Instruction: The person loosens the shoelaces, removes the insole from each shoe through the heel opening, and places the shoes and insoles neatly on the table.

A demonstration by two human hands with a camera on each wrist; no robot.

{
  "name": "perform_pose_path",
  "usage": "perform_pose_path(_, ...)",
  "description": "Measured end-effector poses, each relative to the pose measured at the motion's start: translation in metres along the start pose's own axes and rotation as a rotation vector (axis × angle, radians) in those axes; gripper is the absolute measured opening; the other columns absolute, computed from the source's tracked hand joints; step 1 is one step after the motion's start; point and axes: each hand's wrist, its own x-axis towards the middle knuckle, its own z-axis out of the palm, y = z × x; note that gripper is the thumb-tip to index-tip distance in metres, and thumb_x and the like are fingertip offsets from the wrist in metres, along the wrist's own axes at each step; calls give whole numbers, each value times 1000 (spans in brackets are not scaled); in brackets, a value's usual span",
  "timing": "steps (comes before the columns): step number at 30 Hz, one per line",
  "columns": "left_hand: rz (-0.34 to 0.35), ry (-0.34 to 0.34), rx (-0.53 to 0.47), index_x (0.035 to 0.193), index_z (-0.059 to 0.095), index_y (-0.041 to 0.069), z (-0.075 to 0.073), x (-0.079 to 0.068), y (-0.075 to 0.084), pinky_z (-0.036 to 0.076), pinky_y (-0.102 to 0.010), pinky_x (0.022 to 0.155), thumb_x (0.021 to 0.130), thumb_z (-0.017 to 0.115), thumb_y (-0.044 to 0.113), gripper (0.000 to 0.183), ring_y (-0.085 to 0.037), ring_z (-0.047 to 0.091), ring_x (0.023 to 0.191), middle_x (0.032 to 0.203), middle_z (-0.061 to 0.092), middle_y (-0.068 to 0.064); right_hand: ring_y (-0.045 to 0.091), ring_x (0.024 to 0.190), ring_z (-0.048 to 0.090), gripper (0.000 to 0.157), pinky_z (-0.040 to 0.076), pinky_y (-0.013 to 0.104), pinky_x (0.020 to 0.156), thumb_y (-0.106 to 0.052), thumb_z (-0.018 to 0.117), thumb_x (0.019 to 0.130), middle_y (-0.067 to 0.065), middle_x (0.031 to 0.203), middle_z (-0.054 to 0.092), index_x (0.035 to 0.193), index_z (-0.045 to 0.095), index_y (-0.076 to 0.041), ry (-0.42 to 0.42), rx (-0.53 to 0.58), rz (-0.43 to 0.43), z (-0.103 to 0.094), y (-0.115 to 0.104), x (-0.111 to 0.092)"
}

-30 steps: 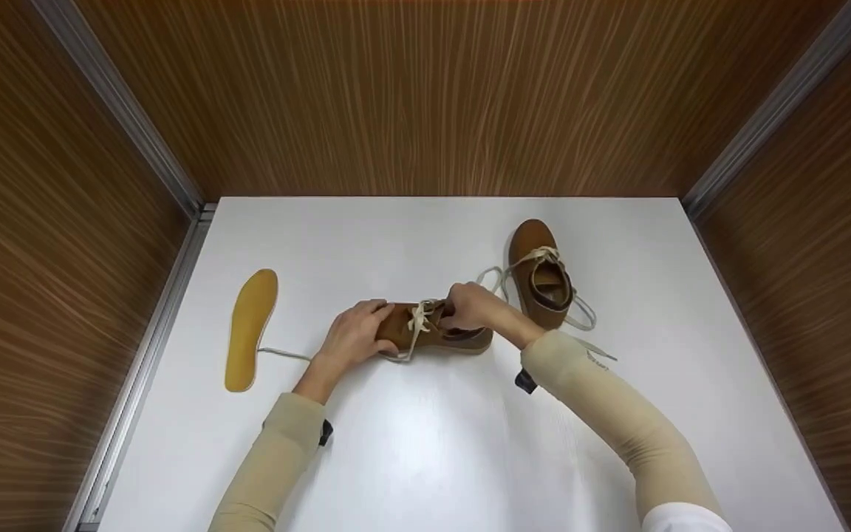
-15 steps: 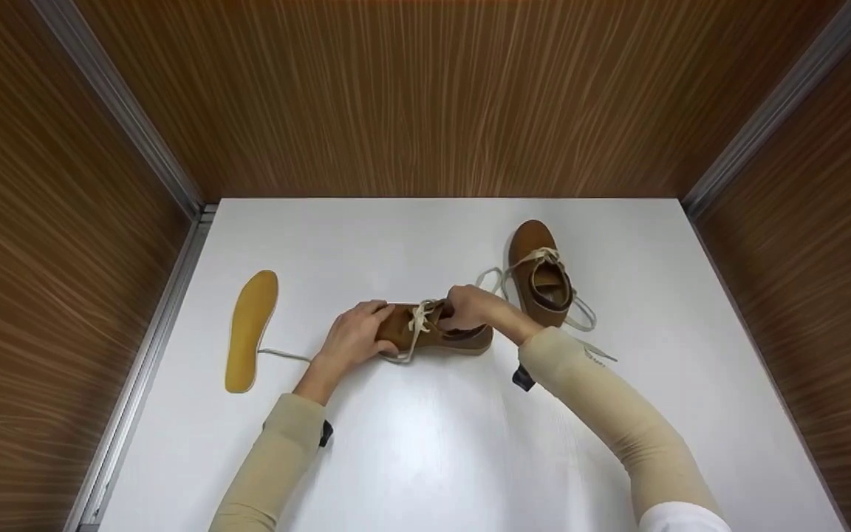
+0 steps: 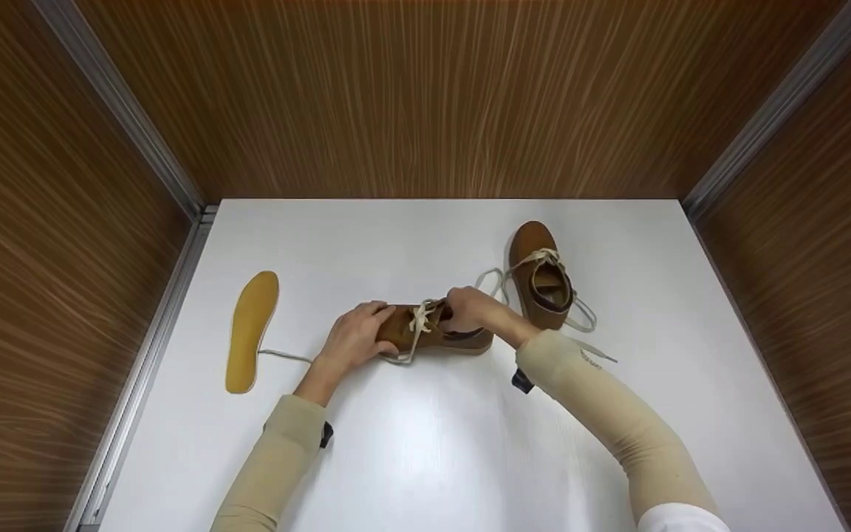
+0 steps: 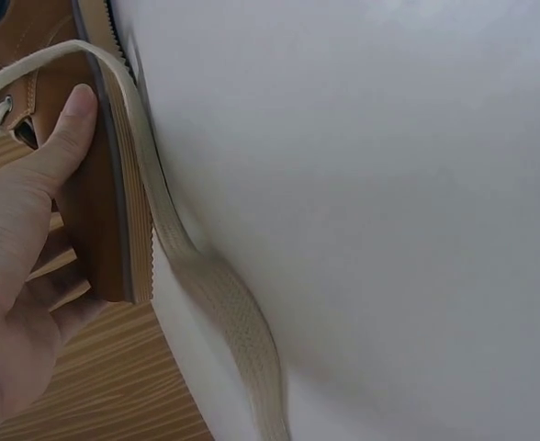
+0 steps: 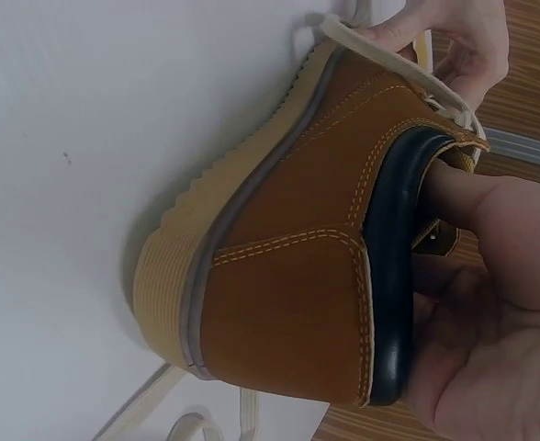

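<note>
A brown lace-up shoe (image 3: 433,332) sits on the white table, toe to the left, with a knotted cream lace (image 3: 421,318). My left hand (image 3: 355,336) grips its toe; in the left wrist view the thumb (image 4: 75,119) presses one side and the fingers reach round the other. At the shoe's opening is my right hand (image 3: 470,309), bent over the dark padded collar (image 5: 394,276). Its thumb and fingers go inside, and the fingertips are hidden, so what they touch cannot be seen.
A second brown shoe (image 3: 532,255) stands to the right, toe away from me, its loose lace (image 3: 580,318) trailing on the table. On the left lies a yellow insole (image 3: 252,332). Wood-grain panels (image 3: 425,96) enclose the white table (image 3: 425,458) at the back and sides.
The right forearm has shifted very slightly left. Both hands otherwise keep the same places on the shoe, and the other things have not moved.
</note>
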Motion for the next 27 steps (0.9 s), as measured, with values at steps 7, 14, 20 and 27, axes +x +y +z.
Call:
perform_pose_path(7,6,15,7,149,58,3,0,0,1,52,-51,113,81,86,45,85,-36,60,136,148,62,-18,22,80,49,29,42,33,73,-20,67,93,4,82,54,73,47,-14,-42,0,-2,0,-1,1)
perform_pose_path(14,-6,4,8,150,57,3,0,0,1,52,-51,114,82,85,46,85,-36,59,138,149,61,-17,22,80,48,34,44,33,78,-4,59,93,5,78,51,67,40,-16,-71,-23,-53,5,-7,2)
perform_pose_path(20,0,12,2,150,57,3,1,0,1,52,-51,113,83,85,45,84,-36,59,137,148,61,-18,32,130,65,12,52,41,115,-8,58,94,20,128,73,88,66,-2,-63,-154,-21,9,-11,2)
perform_pose_path(27,-13,3,-7,151,57,5,1,0,1,52,-51,113,83,85,45,84,-35,59,138,149,61,-16,34,125,68,21,53,43,114,-10,54,100,22,123,75,88,69,-1,-108,-171,-15,9,-13,2)
